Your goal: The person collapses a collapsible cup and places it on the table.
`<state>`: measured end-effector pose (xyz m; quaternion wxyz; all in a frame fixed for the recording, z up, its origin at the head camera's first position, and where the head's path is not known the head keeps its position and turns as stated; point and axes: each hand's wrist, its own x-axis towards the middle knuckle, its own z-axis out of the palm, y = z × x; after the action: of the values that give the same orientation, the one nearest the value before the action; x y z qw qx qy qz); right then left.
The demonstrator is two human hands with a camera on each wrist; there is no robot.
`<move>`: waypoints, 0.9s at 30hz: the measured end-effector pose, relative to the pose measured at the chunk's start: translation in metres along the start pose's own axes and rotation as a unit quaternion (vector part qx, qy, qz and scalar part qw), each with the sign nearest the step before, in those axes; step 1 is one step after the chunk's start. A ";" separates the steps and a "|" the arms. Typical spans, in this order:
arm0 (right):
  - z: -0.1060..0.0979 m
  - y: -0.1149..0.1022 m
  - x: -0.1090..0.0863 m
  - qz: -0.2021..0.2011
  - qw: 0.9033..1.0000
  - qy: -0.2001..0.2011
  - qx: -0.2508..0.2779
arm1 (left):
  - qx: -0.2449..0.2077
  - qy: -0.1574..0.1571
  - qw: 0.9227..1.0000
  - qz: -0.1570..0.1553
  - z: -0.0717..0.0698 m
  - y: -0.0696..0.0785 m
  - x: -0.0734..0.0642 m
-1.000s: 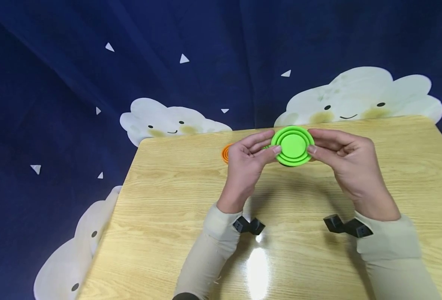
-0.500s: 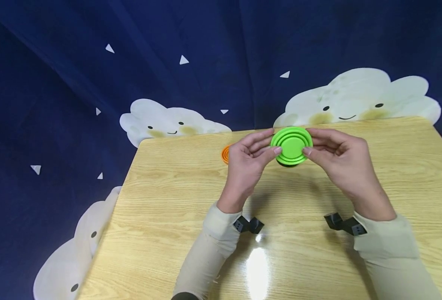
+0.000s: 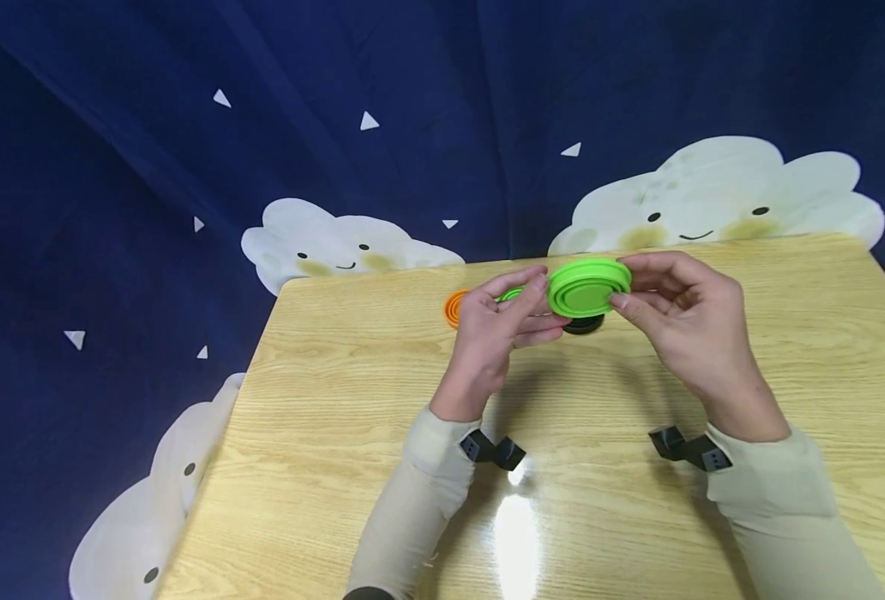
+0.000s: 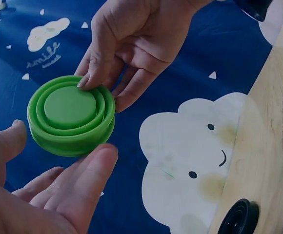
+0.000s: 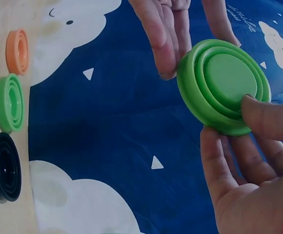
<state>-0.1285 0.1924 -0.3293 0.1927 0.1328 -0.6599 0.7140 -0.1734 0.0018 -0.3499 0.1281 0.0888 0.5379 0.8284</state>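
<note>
A bright green collapsible silicone cup (image 3: 589, 292), folded flat into rings, is held up above the far part of the table. My right hand (image 3: 693, 333) pinches its right edge, thumb on the ringed face and fingers behind. My left hand (image 3: 485, 333) is at the cup's left side with thumb lifted away. In the left wrist view its straight fingers lie just under the rim of the cup (image 4: 69, 109); whether they touch is unclear. The right wrist view shows the cup (image 5: 229, 78) tilted, with the left fingertips near its rim.
On the wooden table (image 3: 322, 417), near its far edge, stand an orange folded cup (image 3: 452, 309), a second green one (image 3: 512, 293) partly behind my left hand, and a black one (image 3: 583, 326) below the held cup. A dark blue cloud-patterned curtain (image 3: 412, 167) hangs behind.
My left thumb and fingers have let go of the cup's left edge and spread. The cup has tilted, so its side wall shows, while my right hand keeps its pinch.
</note>
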 end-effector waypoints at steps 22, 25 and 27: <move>0.005 -0.002 0.000 -0.030 0.999 0.010 0.026 | -0.035 -0.022 0.999 0.029 0.001 -0.005 0.001; 0.006 -0.003 0.000 -0.019 0.999 0.010 0.025 | -0.024 -0.004 0.997 0.067 0.002 -0.006 0.001; 0.006 -0.001 0.000 -0.008 1.000 0.011 0.025 | -0.007 0.009 0.996 0.088 0.003 -0.007 0.001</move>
<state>-0.1282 0.1870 -0.3275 0.2028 0.1352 -0.6383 0.7302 -0.1725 0.0071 -0.3551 0.0508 0.1275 0.5230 0.8412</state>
